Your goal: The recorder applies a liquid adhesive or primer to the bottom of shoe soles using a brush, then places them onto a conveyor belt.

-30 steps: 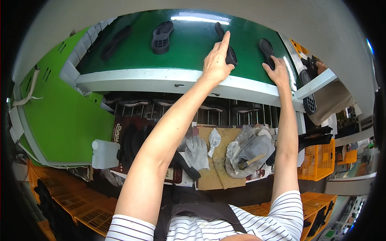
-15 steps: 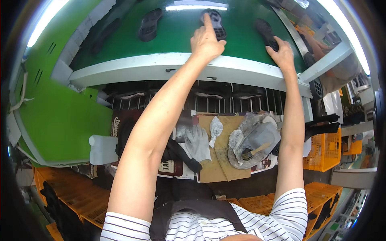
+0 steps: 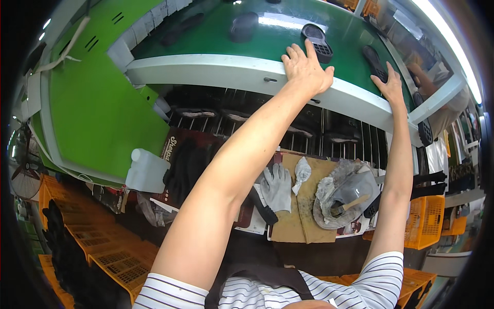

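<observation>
On the surface (image 3: 280,44), a sole (image 3: 320,45) is met by the left hand (image 3: 307,71), fingers spread; whether another sole (image 3: 374,59) is gripped by the right hand (image 3: 391,88) cannot be told. Further soles (image 3: 244,27) are left untouched.

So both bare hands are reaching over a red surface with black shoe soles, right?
Only the colour is wrong: the head view shows a green surface. The left hand and right hand do reach over it, with black shoe soles.
</observation>
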Available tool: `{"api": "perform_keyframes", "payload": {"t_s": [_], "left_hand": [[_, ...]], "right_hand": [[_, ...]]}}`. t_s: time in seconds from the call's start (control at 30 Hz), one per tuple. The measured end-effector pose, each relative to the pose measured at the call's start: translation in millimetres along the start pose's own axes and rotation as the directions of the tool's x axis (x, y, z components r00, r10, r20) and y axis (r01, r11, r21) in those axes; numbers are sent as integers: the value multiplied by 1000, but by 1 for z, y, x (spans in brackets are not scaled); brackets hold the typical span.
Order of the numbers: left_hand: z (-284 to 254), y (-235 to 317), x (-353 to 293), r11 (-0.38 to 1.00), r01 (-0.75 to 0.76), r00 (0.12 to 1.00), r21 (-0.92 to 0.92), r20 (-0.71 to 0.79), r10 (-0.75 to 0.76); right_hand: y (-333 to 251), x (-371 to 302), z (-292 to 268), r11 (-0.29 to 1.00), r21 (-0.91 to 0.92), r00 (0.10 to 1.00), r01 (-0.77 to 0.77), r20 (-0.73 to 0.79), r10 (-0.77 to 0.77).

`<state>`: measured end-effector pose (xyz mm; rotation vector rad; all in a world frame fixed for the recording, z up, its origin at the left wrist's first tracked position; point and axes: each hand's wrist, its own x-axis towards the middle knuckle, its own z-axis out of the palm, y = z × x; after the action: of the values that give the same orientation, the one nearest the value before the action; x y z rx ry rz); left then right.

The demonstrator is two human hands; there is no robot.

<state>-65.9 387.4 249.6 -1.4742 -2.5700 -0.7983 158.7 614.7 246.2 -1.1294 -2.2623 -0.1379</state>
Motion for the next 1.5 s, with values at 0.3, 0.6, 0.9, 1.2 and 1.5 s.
{"api": "perform_keyframes", "payload": {"t_s": [0.3, 0.6, 0.9, 1.2, 1.5], "left_hand": [[-25, -71, -54, 924, -331, 933, 190, -83, 351], [-61, -211, -197, 886, -463, 884, -9, -81, 461], [-65, -316, -394, 847, -210, 977, -489, -132, 167], [-23, -322, -502, 663, 121, 991, -739, 129, -38], [6, -272, -491, 403, 197, 967, -894, 245, 72]], "right_hand": [[-41, -55, -18, 990, -20, 983, -141, 112, 142], [-101, -166, -55, 953, -148, 847, 263, 509, -155], [-260, -397, -8, 942, 318, 660, 110, 685, -308], [-268, -457, 16, 966, 254, 873, 43, 461, -160], [-279, -449, 0, 199, 696, 724, -690, 665, 184]]}}
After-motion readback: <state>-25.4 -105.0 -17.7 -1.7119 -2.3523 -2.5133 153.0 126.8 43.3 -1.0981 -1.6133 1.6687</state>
